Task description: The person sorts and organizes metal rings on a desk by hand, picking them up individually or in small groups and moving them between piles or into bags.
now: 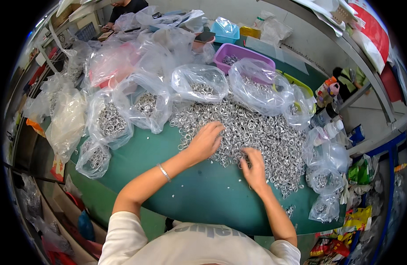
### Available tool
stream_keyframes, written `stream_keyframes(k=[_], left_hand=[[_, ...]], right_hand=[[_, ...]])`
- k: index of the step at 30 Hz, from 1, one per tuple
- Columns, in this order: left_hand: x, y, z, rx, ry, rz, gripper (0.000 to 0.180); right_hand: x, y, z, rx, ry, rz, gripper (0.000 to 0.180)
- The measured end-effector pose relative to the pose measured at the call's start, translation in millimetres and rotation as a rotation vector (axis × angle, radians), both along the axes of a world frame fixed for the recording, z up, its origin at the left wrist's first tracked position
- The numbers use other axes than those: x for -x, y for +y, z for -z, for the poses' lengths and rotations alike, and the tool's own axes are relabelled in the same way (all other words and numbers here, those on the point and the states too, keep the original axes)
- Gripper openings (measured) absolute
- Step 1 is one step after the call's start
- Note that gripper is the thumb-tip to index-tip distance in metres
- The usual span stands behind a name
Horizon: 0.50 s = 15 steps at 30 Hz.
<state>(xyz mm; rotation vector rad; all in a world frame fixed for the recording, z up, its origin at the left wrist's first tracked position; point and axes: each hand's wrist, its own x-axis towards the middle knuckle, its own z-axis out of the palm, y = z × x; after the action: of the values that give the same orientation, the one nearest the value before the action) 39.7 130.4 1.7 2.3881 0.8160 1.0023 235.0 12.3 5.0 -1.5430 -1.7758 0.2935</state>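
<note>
A big heap of small silver metal rings [256, 132] lies spread on the green table [199, 194]. My left hand [205, 141], with a thin bracelet on the wrist, rests palm down on the heap's near left edge, fingers spread over the rings. My right hand [254, 167] presses on the heap's front edge, fingers curled among the rings. Whether either hand pinches any rings is hidden under the fingers.
Several clear plastic bags holding more rings [110, 121] ring the heap on the left, back and right. A purple bin [239, 55] and a blue bin [224, 31] stand behind. Bottles [327, 115] crowd the right edge. Another person [124, 6] works at the far back.
</note>
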Motion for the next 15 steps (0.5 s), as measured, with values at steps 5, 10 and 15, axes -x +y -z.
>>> stream_keyframes(k=[5, 10, 15], left_hand=[[-30, -25, 29, -0.077, 0.253, -0.125, 0.05], [-18, -37, 34, -0.146, 0.447, -0.082, 0.049], [-19, -46, 26, -0.154, 0.475, -0.045, 0.046]], right_hand=[[-29, -12, 1, -0.072, -0.117, 0.275, 0.05], [-61, -53, 5, -0.168, -0.139, 0.627, 0.058], [-95, -89, 5, -0.124, -0.006, 0.778, 0.057]])
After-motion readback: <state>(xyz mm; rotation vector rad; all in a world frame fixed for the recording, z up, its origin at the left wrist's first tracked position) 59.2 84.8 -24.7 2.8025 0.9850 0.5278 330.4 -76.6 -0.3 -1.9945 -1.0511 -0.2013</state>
